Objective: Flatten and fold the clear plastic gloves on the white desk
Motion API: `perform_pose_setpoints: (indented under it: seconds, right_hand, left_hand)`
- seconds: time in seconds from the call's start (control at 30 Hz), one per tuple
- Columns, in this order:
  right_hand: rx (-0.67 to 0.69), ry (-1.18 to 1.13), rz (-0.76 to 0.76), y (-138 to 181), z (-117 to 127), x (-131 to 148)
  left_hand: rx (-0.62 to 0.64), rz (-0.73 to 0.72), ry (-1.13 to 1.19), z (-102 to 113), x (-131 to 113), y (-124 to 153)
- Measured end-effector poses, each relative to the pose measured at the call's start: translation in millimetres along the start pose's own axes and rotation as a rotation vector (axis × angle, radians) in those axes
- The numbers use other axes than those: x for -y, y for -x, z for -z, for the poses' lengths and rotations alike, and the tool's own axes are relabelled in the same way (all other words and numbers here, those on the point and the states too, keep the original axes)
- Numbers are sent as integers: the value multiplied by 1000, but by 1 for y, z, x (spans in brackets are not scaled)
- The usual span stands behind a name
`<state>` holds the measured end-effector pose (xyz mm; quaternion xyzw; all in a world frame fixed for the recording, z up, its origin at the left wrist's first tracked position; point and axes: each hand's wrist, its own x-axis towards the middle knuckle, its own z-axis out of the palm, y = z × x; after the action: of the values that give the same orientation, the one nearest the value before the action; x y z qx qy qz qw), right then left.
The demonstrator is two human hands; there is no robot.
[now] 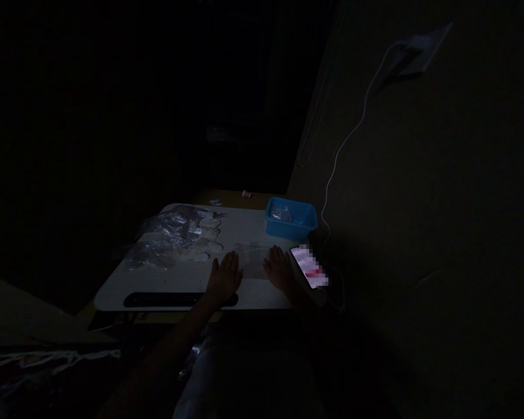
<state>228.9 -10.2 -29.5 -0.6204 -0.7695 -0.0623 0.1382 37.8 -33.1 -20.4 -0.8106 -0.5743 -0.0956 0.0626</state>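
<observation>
Both hands rest on a clear plastic bag (253,262) that lies flat on the white table (174,282). My left hand (225,278) is at the bag's left side, palm down with the fingers stretched out. On the bag's right edge lies my right hand (279,267), also flat with its fingers extended. Left of my left hand are several pale, elongated items (209,233) in a row, too dim to name. Crumpled clear plastic (174,227) spreads beside them. The room is very dark, so fine detail is lost.
A blue plastic basket (292,227) with clear plastic inside stands at the table's back right. A lit phone (309,266) lies right of my right hand. A white cable (340,145) runs up the wall. A black slot (166,299) lines the front edge.
</observation>
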Motion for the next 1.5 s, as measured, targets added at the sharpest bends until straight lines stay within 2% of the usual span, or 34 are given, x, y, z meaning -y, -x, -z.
perform_pose_setpoints:
  seconds: [0.2, 0.53, 0.7, 0.77, 0.87, 0.97, 1.17, 1.33, 1.5]
  right_hand:
    - [-9, 17, -11, 1, 2, 2]
    - [-1, 9, -25, 2, 7, 3]
    - [-14, 1, -18, 2, 6, 3]
    - [-20, -4, -23, 2, 5, 3]
    - [-26, -11, -32, 1, 3, 3]
    - [-36, -8, -31, 1, 3, 4]
    - [-37, -3, -32, 2, 3, 3]
    - [-6, -10, -36, 1, 4, 3]
    - [9, -17, -36, 2, 7, 4]
  left_hand:
    - [39, 17, -6, 5, -2, -1]
    - [-57, -13, 64, -8, 14, -1]
    - [-82, 59, 128, -5, 12, -16]
    - [-79, -26, 160, -4, 3, -28]
    - [-33, -236, 174, -8, -14, -46]
    - [8, -291, 149, -19, -24, -56]
    - [-48, -189, 103, -26, -19, -49]
    - [22, -86, 59, -17, -6, -45]
    - [60, -76, 41, -8, 9, -45]
